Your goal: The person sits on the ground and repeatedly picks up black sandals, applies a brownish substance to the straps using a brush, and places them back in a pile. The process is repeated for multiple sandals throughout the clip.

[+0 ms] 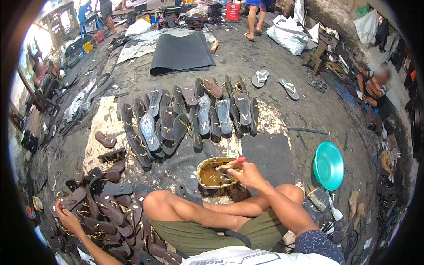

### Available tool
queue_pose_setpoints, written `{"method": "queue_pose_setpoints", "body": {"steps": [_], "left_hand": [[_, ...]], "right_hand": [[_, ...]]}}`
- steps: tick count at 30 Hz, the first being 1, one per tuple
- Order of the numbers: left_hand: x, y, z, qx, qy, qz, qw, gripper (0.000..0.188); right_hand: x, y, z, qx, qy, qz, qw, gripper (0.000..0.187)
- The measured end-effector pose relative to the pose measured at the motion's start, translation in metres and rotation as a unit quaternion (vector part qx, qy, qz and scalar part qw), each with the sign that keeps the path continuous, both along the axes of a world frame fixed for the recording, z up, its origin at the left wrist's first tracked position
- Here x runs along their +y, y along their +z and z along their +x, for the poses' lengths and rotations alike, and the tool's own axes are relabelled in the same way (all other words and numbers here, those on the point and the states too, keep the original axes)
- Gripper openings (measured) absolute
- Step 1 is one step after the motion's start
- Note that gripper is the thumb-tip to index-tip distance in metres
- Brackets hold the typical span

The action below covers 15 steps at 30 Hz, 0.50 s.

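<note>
one red-ended brush (pixel 228 167) in closed right hand (pixel 250 176), flat brown sandal (pixel 74 198) in left hand (pixel 67 218)

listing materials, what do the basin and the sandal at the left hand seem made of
Basin: likely plastic, glossy, from its smooth sheen. Sandal: maybe rubber or foam, matt, from its dull brown surface; shiny gold trim, metal or plastic unclear.

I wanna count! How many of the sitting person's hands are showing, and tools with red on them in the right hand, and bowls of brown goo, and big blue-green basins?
Hands (left hand and right hand): 2
Tool with red on it: 1
Bowl of brown goo: 1
Blue-green basin: 1
Total: 5
</note>
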<state>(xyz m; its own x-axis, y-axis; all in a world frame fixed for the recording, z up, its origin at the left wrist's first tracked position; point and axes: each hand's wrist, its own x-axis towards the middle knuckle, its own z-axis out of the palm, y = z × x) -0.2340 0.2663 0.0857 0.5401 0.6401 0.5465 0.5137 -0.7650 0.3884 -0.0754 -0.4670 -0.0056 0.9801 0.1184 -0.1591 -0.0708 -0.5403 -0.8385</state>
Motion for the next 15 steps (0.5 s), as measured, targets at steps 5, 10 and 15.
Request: {"method": "queue_pose_setpoints", "body": {"steps": [5, 10, 15], "left_hand": [[0.032, -0.037, -0.007, 0.108, -0.045, 0.105, 0.988, 0.046], [0.046, -0.052, 0.016, 0.216, 0.050, -0.051, 0.974, 0.061], [0.212, -0.018, -0.037, 0.015, 0.047, -0.042, 0.998, 0.053]], "right_hand": [[0.041, -0.041, 0.016, -0.057, 0.093, -0.068, 0.992, 0.034], [0.031, -0.023, 0.003, -0.074, 0.029, 0.003, 0.997, 0.030], [0.030, -0.022, 0.009, -0.046, 0.014, 0.090, 0.995, 0.027]]}}
